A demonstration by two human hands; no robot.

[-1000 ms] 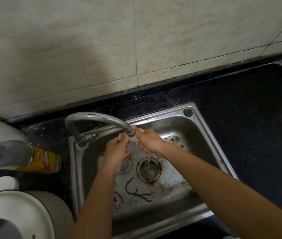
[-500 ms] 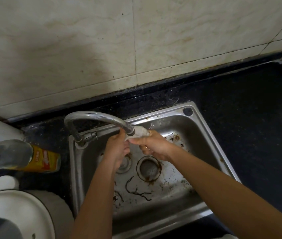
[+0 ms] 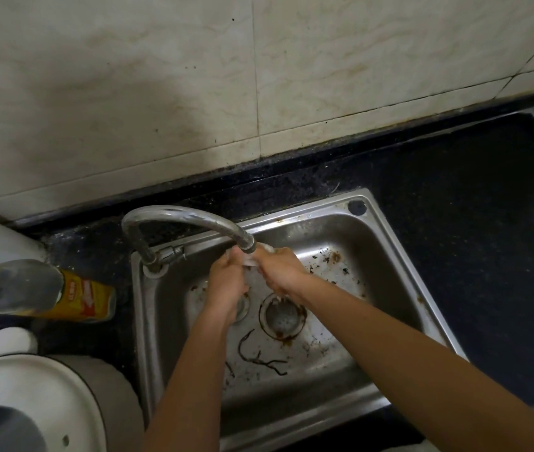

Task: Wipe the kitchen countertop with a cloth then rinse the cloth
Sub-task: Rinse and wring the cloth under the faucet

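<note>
My left grip and right grip both clutch the pale cloth, bunched between them just beneath the tap spout, above the drain of the sink.

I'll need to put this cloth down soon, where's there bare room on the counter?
The black counter right of the sink is bare, back to the wall. Left of the sink is crowded: a bottle and a white lid.
</note>
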